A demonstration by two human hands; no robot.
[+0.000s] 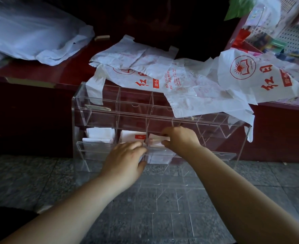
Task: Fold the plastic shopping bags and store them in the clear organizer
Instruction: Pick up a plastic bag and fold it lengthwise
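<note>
White folded plastic bag [156, 138] in clear organizer [95, 111], right hand [180, 139] fingers [166, 142] pinching it, left hand [125, 155] fingers [136, 144] gripping the organizer's front.

Folded white bags [100, 134] sit in clear organizer [95, 110].

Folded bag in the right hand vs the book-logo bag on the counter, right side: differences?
The folded bag is a compact packet; the book-logo bag lies spread out and crumpled. The right hand pinches the folded bag at the lower row of the clear organizer; the book-logo bag lies untouched on the counter. The book-logo bag shows its full red print; the folded bag shows barely any. Both are white plastic.
</note>
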